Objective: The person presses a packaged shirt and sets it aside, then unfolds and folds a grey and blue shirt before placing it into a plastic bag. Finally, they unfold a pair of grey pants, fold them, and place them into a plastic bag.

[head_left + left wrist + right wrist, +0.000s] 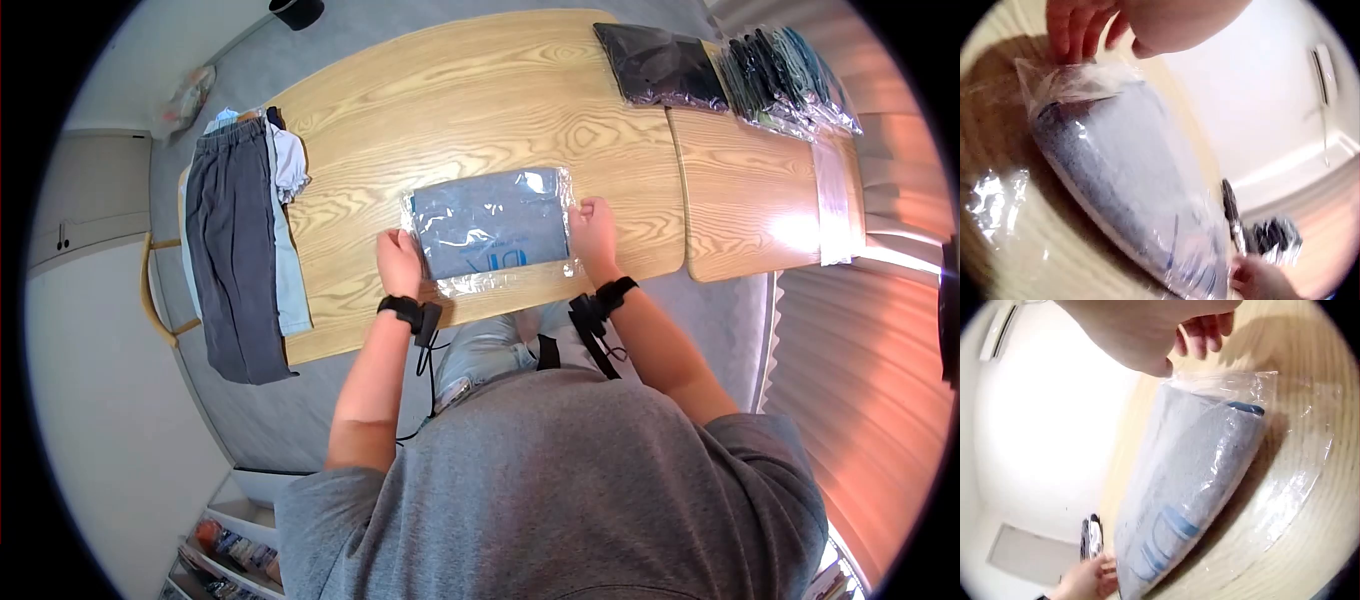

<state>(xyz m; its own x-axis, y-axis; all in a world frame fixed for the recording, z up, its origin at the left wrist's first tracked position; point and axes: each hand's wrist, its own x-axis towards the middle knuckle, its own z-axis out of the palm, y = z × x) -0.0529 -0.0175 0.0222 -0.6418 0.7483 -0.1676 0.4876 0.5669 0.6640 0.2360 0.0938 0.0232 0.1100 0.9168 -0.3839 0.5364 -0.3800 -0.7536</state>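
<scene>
A folded blue-grey garment in a clear plastic bag [490,220] lies flat on the wooden table, in front of the person. Blue lettering shows on the garment near its front edge. My left hand [400,263] is at the bag's left edge; in the left wrist view its fingertips [1072,53] touch the loose plastic, thumb apart from them. At the opposite edge is my right hand [592,238]. Its fingers [1200,340] hang loosely curled over the table in the right wrist view, with the thumb tip right at the plastic.
Dark grey trousers [235,230] and lighter clothes [290,165] lie at the table's left end, hanging over its edge. At the far right are a bagged black garment [660,65] and a stack of bagged garments [785,80]. A chair [155,290] stands left.
</scene>
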